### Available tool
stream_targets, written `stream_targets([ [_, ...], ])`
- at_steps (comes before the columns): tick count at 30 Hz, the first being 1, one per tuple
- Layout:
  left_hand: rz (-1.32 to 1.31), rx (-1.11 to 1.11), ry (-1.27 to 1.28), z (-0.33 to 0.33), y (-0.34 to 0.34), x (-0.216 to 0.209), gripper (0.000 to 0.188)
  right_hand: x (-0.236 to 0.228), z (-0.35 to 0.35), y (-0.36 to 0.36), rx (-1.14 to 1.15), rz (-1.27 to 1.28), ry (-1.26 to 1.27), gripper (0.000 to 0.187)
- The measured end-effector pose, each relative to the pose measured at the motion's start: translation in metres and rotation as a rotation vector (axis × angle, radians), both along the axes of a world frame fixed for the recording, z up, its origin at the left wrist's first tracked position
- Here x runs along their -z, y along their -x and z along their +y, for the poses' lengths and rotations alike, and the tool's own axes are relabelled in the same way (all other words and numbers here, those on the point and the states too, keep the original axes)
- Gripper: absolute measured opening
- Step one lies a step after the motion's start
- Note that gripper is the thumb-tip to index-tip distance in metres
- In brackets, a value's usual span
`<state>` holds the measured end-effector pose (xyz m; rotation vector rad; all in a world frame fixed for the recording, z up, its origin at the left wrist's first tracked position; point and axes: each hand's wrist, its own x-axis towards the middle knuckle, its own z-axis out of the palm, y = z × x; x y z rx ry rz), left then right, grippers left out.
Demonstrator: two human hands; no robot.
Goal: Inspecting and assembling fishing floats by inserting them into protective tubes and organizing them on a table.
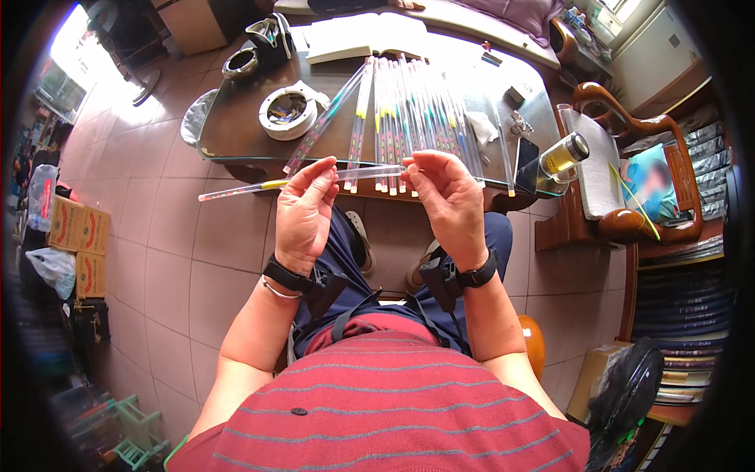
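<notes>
A long clear plastic tube (370,173) lies across in front of me, with a thin stick patterned in yellow, pink and dark tones inside its left part. My left hand (305,216) is closed around its middle. The fingers of my right hand (454,208) pinch together at the tube's right end; whether they hold the tube itself or a small cap there, I cannot make out. Just beyond both hands, several similar clear tubes (405,118) with coloured sticks lie fanned out on the dark glass-topped table (236,118), their near ends at its front edge.
An open book (366,35) lies at the table's back. On the left sit a white round tin (288,112) and a black bag (270,39). To the right are crumpled tissue (481,126), a phone (526,164) and a lidded bottle of yellow liquid (565,156), beside a wooden armchair (613,224).
</notes>
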<state>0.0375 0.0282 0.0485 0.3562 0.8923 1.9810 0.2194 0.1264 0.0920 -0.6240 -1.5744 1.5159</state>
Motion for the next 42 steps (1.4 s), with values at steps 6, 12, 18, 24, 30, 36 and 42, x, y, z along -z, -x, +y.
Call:
stream_targets([
  [6,-0.013,0.002,0.005,0.0,-0.002,0.0,0.019,0.005,0.0,0.004,-0.036,0.153,0.139,0.019],
  [12,-0.076,0.025,0.001,0.002,-0.006,0.004,0.02,0.014,-0.003,0.015,0.006,0.331,0.243,0.018],
  [18,-0.08,0.028,-0.003,0.002,-0.014,0.002,0.02,0.024,-0.004,0.02,0.043,0.401,0.272,0.018],
  [24,-0.093,0.005,0.019,0.004,-0.021,0.002,0.019,0.032,-0.006,0.022,0.066,0.432,0.287,0.018],
  [30,-0.115,-0.008,0.051,0.002,-0.026,0.0,0.019,0.027,-0.007,0.023,0.145,0.46,0.302,0.022],
  [36,0.001,-0.035,0.107,0.001,-0.035,-0.009,0.023,0.038,-0.006,0.02,0.224,0.406,0.202,0.018],
  [42,0.11,-0.075,0.092,0.001,-0.039,-0.003,0.023,0.042,-0.011,0.028,0.366,0.436,0.239,0.018],
])
